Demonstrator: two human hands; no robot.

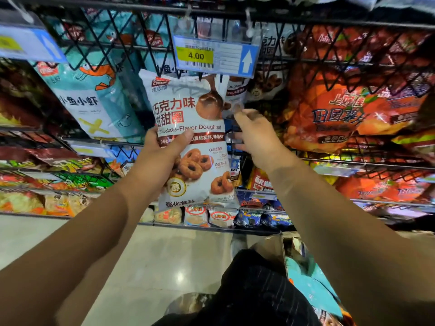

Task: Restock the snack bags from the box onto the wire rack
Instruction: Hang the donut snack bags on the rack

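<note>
Two hands: left hand (pixel 162 156) grips doughnut bag (pixel 188 114); right hand (pixel 256 137) at wire rack (pixel 353 161) front edge, grip unclear.
Bag: upright before rack, under price tag (pixel 216 55).
Risk: top may snag the tag.

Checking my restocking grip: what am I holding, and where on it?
Left hand grips the white chocolate-doughnut snack bag at its left edge, mid-height, thumb across the front. Right hand is at its right edge; hold unclear.

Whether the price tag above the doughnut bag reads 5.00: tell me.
No, the price tag above the doughnut bag reads 4.00.
</note>
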